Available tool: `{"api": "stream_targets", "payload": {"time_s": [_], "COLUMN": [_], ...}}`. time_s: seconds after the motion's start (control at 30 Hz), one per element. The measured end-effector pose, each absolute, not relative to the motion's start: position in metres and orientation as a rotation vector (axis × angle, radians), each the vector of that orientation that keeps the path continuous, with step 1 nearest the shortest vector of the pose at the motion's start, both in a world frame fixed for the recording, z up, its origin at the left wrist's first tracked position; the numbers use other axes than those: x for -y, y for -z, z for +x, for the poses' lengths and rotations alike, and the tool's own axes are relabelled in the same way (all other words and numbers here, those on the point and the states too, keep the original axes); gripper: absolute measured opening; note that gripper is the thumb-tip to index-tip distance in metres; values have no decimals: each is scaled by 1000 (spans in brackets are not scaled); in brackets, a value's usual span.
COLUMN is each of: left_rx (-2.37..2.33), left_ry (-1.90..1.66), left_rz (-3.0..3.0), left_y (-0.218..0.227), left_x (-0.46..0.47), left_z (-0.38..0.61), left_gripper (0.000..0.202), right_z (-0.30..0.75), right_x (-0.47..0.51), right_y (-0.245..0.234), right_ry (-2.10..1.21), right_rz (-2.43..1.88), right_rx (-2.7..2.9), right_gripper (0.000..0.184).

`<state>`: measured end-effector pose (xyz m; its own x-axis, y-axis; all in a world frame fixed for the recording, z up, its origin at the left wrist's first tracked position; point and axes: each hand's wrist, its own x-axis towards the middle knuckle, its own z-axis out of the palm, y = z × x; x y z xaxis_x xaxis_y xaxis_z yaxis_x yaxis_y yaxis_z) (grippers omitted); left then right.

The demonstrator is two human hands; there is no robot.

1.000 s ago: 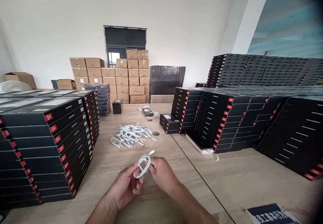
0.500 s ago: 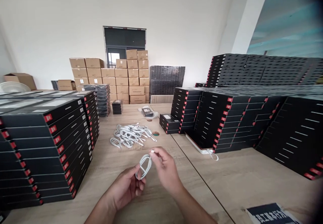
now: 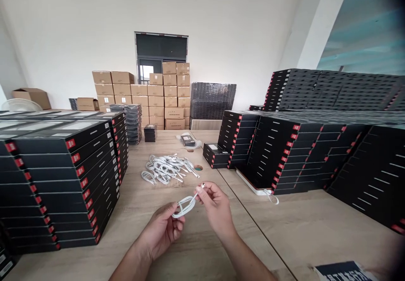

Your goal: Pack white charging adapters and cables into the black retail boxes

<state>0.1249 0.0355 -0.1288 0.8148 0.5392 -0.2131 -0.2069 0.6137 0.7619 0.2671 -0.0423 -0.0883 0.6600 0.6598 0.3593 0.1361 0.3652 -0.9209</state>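
Observation:
A coiled white cable [image 3: 186, 207] is held above the wooden table between both hands. My left hand [image 3: 166, 226] pinches the coil at its left side, thumb on top and the other fingers curled below. With thumb and fingertips, my right hand [image 3: 217, 205] grips one end of the same cable, and a small connector tip shows just past the fingers. Beyond the hands lies a loose pile of similar white cables [image 3: 167, 167] on the table.
Stacks of black boxes with red labels stand at the left [image 3: 85, 179] and right [image 3: 284, 154]. A white-edged tray [image 3: 253, 184] sticks out beneath the right stack. A dark printed sheet [image 3: 341, 270] lies near the front right. Cardboard cartons [image 3: 155, 99] are piled by the far wall.
My right hand has moved slightly right and turned, with the cable end now pointing up between its fingers. The coil has tipped flatter. The view has shifted slightly left.

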Motion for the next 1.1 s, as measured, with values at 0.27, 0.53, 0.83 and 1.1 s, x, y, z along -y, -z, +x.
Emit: {"api": "stream_targets", "payload": {"time_s": [0.27, 0.53, 0.83, 1.1], "left_rx": [-399, -263, -240, -262], "left_ry": [-511, -309, -287, -324], "left_rz": [1242, 1365, 1073, 1149], "left_y": [129, 127, 123, 125], "left_x": [-31, -24, -16, -16], "left_z": [127, 122, 121, 120], "left_gripper": [36, 28, 28, 21], "right_z": [280, 288, 295, 295], "right_x": [40, 42, 43, 42], "right_y": [94, 97, 97, 99], "right_ry": [-378, -307, -385, -403], "right_rz": [-1332, -1412, -1367, -1336], "right_rx": [743, 699, 641, 655], "right_gripper": [29, 24, 26, 30]}}
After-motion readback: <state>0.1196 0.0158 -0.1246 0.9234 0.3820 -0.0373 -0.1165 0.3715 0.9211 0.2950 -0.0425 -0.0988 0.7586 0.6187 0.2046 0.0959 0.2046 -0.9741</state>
